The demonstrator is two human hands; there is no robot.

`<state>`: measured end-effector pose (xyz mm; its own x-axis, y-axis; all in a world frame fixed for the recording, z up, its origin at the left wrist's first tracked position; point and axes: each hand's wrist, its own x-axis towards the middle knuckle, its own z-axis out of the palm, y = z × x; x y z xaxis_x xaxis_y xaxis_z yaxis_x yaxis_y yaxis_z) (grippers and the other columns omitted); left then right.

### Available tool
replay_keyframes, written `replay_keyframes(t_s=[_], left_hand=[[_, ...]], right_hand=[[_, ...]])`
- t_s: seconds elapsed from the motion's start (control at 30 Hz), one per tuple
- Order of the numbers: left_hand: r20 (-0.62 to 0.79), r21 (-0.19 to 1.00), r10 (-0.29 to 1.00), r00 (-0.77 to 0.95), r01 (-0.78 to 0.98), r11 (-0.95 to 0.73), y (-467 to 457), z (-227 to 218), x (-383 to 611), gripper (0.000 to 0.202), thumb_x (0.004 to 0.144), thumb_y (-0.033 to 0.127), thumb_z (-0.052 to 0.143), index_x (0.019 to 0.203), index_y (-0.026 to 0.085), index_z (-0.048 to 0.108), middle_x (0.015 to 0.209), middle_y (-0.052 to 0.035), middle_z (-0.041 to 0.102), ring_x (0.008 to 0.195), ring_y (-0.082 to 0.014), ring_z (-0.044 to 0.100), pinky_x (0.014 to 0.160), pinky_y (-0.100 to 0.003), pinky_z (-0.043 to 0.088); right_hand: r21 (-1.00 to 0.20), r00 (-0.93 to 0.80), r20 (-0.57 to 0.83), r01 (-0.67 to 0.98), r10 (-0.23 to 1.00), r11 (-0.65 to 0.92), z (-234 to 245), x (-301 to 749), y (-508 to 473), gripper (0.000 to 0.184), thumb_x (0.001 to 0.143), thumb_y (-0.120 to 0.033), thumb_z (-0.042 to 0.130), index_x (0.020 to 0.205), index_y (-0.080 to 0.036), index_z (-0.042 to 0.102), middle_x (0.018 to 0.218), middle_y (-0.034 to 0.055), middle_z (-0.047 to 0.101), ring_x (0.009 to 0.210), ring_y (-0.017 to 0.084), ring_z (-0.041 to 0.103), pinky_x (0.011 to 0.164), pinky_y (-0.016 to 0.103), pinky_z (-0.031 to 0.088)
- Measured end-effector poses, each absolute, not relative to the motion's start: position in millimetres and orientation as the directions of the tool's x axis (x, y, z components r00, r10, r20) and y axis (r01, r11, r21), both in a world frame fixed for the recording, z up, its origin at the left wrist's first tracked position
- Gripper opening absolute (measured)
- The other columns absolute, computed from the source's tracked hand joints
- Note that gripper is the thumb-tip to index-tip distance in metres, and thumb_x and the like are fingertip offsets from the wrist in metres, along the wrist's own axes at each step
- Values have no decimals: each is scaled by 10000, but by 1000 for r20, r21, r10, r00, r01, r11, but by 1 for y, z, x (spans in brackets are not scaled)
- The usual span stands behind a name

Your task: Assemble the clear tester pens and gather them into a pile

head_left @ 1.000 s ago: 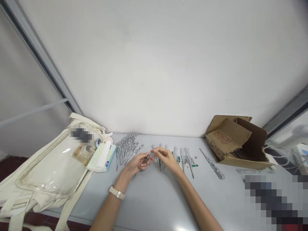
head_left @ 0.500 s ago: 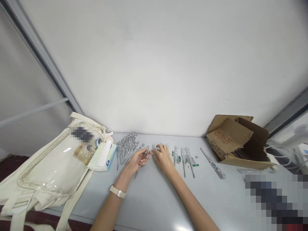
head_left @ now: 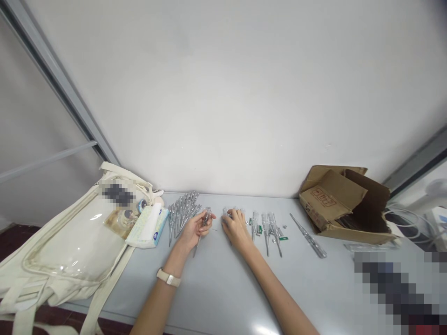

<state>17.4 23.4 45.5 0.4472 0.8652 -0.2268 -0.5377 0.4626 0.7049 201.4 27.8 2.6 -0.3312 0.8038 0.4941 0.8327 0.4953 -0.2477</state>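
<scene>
My left hand (head_left: 197,229) is closed around a tester screwdriver (head_left: 197,246) with a clear handle, its thin metal shaft slanting down toward me. To the right, my right hand (head_left: 238,228) reaches over clear-handled pieces (head_left: 226,211) on the table, fingers curled down among them; what the fingertips pinch is hidden. Just left of my left hand lies a fanned pile of similar screwdrivers (head_left: 183,209). More clear-handled screwdrivers (head_left: 266,232) lie to the right of my right hand, with small green strips (head_left: 283,238) and tiny metal bits beside them.
A single larger screwdriver (head_left: 309,236) lies farther right, before an open cardboard box (head_left: 323,200). At left are a pack of tissues (head_left: 148,228) and a cream bag (head_left: 80,242) with a clear front panel. The grey table (head_left: 216,288) meets a white wall.
My left hand has drawn slightly left, away from my right hand, with the screwdriver in it. My right hand stays over the clear pieces, its fingers more curled.
</scene>
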Motion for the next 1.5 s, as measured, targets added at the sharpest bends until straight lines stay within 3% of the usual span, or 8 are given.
replay_keyframes(t_s=[0.47, 0.77, 0.83, 0.93, 1.07, 1.23, 1.5], left_hand=[[-239, 714, 868, 435, -527, 461, 24, 43, 19, 279, 823, 318, 652, 869, 43, 664, 616, 16, 491, 405, 3, 244, 339, -121, 146], [-233, 753, 862, 450, -478, 452, 22, 45, 20, 327, 814, 354, 657, 890, 36, 669, 638, 23, 477, 420, 7, 232, 354, -127, 128], [-240, 774, 857, 457, -442, 453, 19, 47, 22, 329, 820, 372, 652, 879, 49, 666, 643, 18, 487, 422, 3, 239, 360, -136, 118], [-246, 819, 846, 474, -365, 442, 16, 49, 25, 341, 827, 404, 643, 857, 64, 662, 656, 3, 509, 431, -4, 269, 371, -150, 116], [-249, 871, 813, 526, -246, 425, 12, 49, 27, 372, 832, 438, 628, 880, 72, 672, 679, -9, 525, 440, -10, 296, 383, -170, 110], [-249, 909, 758, 603, -124, 397, 10, 53, 31, 432, 854, 488, 582, 876, 70, 686, 711, -18, 530, 425, -11, 275, 383, -200, 96], [-269, 937, 702, 659, 11, 348, 3, 61, 33, 494, 862, 540, 559, 953, 74, 698, 700, -9, 520, 434, -16, 280, 385, -206, 116]], right_hand=[[-322, -326, 494, 792, 806, 518, 11, 205, 18, 170, 896, -159, 529, 972, -188, 678, 1095, 131, 521, 985, 275, 435, 843, 429, 386], [-409, -317, 488, 740, 813, 534, 10, 201, 17, 106, 835, -122, 568, 883, -183, 640, 1006, 90, 585, 942, 250, 492, 830, 398, 383], [-510, -305, 472, 671, 827, 539, 15, 202, 17, 92, 825, -123, 556, 870, -185, 608, 926, 63, 621, 903, 233, 531, 842, 400, 386], [-752, -235, 393, 474, 889, 458, 23, 207, 18, 17, 829, -186, 559, 842, -197, 563, 803, 18, 653, 797, 194, 602, 804, 362, 427], [-943, -136, 263, 170, 955, 284, 32, 215, 20, 168, 808, -342, 640, 794, -193, 563, 752, 30, 671, 736, 186, 648, 733, 323, 475], [-985, -244, 138, -137, 960, 107, 37, 228, 18, 331, 721, -430, 752, 921, -186, 651, 843, 52, 703, 822, 189, 666, 778, 321, 497], [-982, -286, 35, -188, 958, -20, 36, 235, 7, 272, 666, -385, 803, 822, -188, 700, 730, 7, 695, 689, 145, 630, 708, 290, 473]])
